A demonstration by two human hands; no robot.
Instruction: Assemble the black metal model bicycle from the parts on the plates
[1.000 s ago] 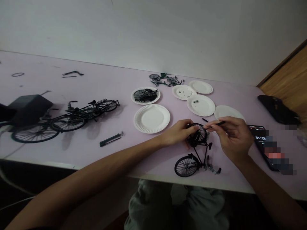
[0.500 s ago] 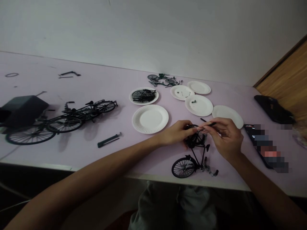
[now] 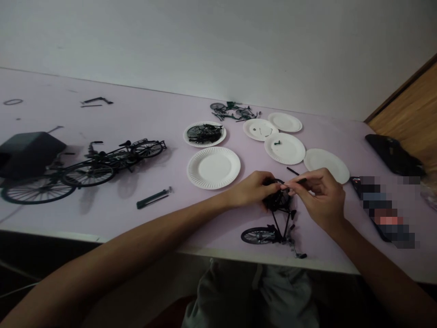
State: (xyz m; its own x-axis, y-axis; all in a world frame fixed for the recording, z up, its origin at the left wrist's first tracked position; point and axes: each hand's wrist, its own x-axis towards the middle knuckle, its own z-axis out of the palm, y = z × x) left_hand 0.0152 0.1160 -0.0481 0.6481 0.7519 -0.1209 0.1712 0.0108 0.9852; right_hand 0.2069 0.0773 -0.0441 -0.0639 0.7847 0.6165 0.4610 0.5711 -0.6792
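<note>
A black model bicycle (image 3: 276,217) lies near the table's front edge, its front wheel and handlebar toward me. Around its rear wheel my left hand (image 3: 254,190) is closed, hiding part of that wheel. My right hand (image 3: 322,198) pinches a slim dark stick-like tool (image 3: 301,181), its tip at the rear wheel beside the left fingertips. The tool's exact kind is unclear. Just beyond the right fingers a short black rod (image 3: 292,171) lies on the table.
Several paper plates (image 3: 213,184) stand ahead, some with small parts. More model bicycles (image 3: 112,164) are at the left, near a dark box-shaped thing (image 3: 30,152). A small green tool (image 3: 153,199) lies left of my arm. A phone (image 3: 372,209) is at the right.
The bicycle's front end has turned slightly, with the handlebar shifting toward the table edge. Both hands keep their hold near the rear wheel. The view has shifted a little.
</note>
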